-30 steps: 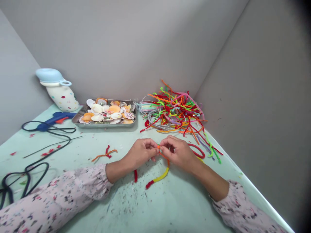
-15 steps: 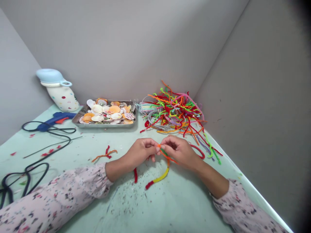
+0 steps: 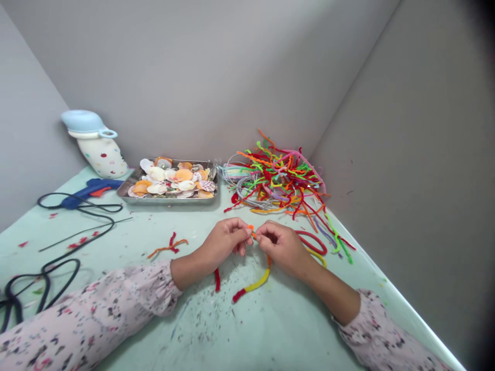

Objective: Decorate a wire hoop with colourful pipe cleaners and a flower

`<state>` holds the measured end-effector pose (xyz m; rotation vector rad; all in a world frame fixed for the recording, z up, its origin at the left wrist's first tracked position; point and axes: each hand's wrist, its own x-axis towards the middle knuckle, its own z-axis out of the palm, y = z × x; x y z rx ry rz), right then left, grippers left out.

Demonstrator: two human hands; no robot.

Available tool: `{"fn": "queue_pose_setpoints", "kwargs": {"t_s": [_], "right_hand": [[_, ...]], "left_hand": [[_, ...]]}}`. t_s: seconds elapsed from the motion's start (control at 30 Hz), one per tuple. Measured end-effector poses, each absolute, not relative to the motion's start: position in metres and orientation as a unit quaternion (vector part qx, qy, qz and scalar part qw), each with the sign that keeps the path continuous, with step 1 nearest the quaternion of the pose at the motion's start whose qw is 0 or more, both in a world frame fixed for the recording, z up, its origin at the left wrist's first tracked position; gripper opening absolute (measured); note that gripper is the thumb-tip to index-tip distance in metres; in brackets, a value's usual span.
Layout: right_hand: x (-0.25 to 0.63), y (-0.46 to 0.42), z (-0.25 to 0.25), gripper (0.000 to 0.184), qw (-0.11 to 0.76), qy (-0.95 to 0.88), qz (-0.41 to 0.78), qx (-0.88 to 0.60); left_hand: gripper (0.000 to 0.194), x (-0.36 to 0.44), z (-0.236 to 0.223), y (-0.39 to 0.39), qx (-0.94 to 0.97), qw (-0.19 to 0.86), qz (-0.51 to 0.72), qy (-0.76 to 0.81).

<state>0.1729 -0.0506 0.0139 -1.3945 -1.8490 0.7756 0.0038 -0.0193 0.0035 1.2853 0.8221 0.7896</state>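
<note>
Above the middle of the table, my left hand [image 3: 229, 238] pinches an orange pipe cleaner [image 3: 251, 227] between thumb and forefinger. My right hand [image 3: 284, 246] is closed close beside it, its fingertips pinched on the same piece, where a bit of green also shows. Most of the held piece is hidden by the fingers. Below the hands lies a yellow pipe cleaner with a red tip [image 3: 257, 283], its orange end running under my right hand. A short red pipe cleaner [image 3: 217, 280] sticks out below my left hand. Red pipe cleaner loops [image 3: 315, 240] lie beyond my right wrist.
A tangled heap of colourful pipe cleaners [image 3: 282, 175] lies at the back right. Left of it stands a metal tray [image 3: 170, 200] of seashells [image 3: 157, 173]. A blue glue gun [image 3: 83, 196], black cord [image 3: 46, 270], lidded bottle [image 3: 102, 154] and small orange-red twist [image 3: 170, 246] are leftward.
My right hand has turned and dropped slightly, its fingertips shifting along the orange piece. The orange strand that hung below my right fingers is now hidden. A yellow curve shows beyond my right wrist.
</note>
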Motion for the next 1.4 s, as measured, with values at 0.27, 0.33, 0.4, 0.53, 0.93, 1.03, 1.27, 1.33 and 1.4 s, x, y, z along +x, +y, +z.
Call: {"fn": "queue_pose_setpoints", "kwargs": {"t_s": [0.27, 0.33, 0.4, 0.53, 0.93, 1.03, 1.27, 1.33, 1.4], "right_hand": [[0.173, -0.05, 0.019, 0.016, 0.31, -0.638, 0.446, -0.546], [0.173, -0.05, 0.021, 0.016, 0.31, -0.632, 0.455, -0.545], [0.172, -0.05, 0.021, 0.015, 0.326, -0.623, 0.452, -0.549], [0.169, -0.05, 0.02, 0.011, 0.348, -0.597, 0.449, -0.566], [0.167, -0.046, 0.006, 0.016, 0.406, -0.477, 0.552, -0.55], [0.167, -0.046, 0.006, 0.018, 0.42, -0.46, 0.565, -0.542], [0.17, -0.048, 0.011, 0.021, 0.432, -0.444, 0.619, -0.482], [0.17, -0.048, 0.013, 0.022, 0.428, -0.452, 0.622, -0.475], [0.17, -0.048, 0.015, 0.023, 0.421, -0.476, 0.598, -0.489]], "left_hand": [[0.016, 0.005, 0.004, -0.02, 0.562, 0.644, 0.361, 0.373], [0.016, 0.005, 0.003, -0.02, 0.562, 0.642, 0.364, 0.373], [0.015, 0.006, 0.003, -0.02, 0.564, 0.639, 0.363, 0.376], [0.016, 0.006, 0.003, -0.02, 0.568, 0.635, 0.362, 0.379], [0.016, 0.008, 0.003, -0.022, 0.572, 0.62, 0.364, 0.394], [0.015, 0.008, 0.005, -0.023, 0.577, 0.614, 0.358, 0.401], [0.015, 0.007, 0.005, -0.021, 0.559, 0.623, 0.369, 0.403], [0.015, 0.007, 0.005, -0.021, 0.554, 0.629, 0.367, 0.404], [0.015, 0.007, 0.005, -0.022, 0.553, 0.633, 0.364, 0.401]]}}
